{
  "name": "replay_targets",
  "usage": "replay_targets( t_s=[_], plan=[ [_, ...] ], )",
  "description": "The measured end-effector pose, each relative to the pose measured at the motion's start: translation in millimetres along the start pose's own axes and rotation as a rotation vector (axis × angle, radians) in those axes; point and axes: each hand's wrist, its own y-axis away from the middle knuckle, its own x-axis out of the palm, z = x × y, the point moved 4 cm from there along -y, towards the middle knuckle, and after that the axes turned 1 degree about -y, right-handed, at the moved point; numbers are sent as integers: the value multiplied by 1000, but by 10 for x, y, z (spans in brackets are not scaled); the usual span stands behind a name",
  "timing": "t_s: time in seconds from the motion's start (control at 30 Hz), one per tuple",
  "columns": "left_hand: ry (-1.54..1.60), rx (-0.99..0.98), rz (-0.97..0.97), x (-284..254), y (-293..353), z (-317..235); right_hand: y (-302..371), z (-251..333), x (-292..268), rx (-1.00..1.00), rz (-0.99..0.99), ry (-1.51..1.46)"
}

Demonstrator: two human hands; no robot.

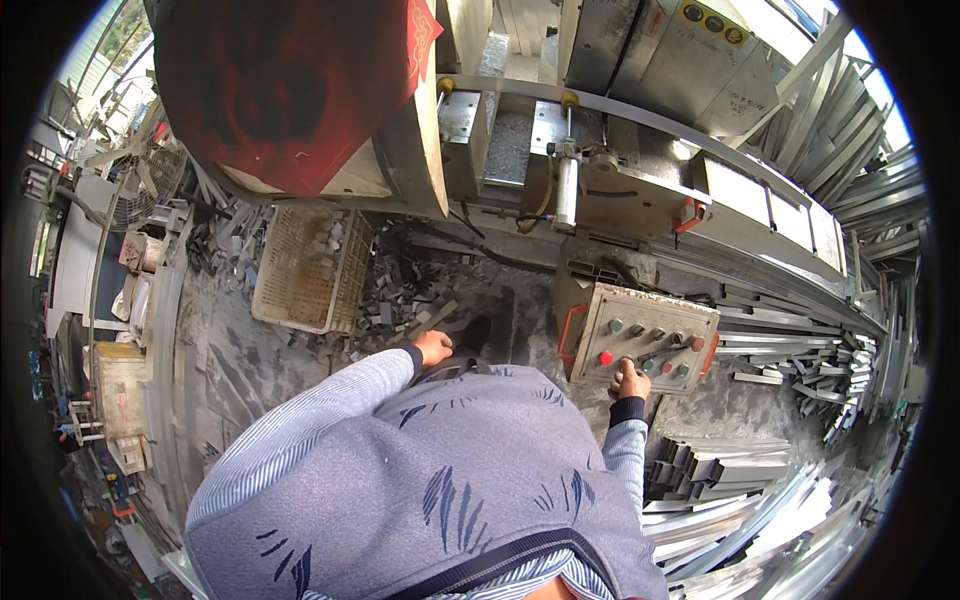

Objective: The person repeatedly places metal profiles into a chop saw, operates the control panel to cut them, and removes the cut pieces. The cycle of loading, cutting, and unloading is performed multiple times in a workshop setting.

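My right hand (630, 381) rests on the lower edge of a grey control box (650, 320) with red, green and grey buttons, fingers bent against its front. My left hand (433, 348) is curled near my waist above a heap of short grey metal offcuts (420, 300); whether it holds something I cannot make out. My grey hooded top with striped sleeves fills the lower middle. Behind the box stands a grey cutting machine (560, 150) with an upright cylinder (567, 185).
A cream plastic crate (300, 270) lies on the dusty floor to the left. A red guard (280, 90) bulges at top left. Long aluminium profiles (800, 350) pile up on the right and lower right. A fan (135, 190) stands far left.
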Motion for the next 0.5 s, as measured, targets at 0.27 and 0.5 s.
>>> replay_targets(
  t_s=[0.27,0.5],
  plan=[
    [170,226,-154,-339,-126,-721,82,-7,97,109,56,-142],
    [363,520,-547,-1357,-269,-2091,82,-52,96,140,26,-163]
  ],
)
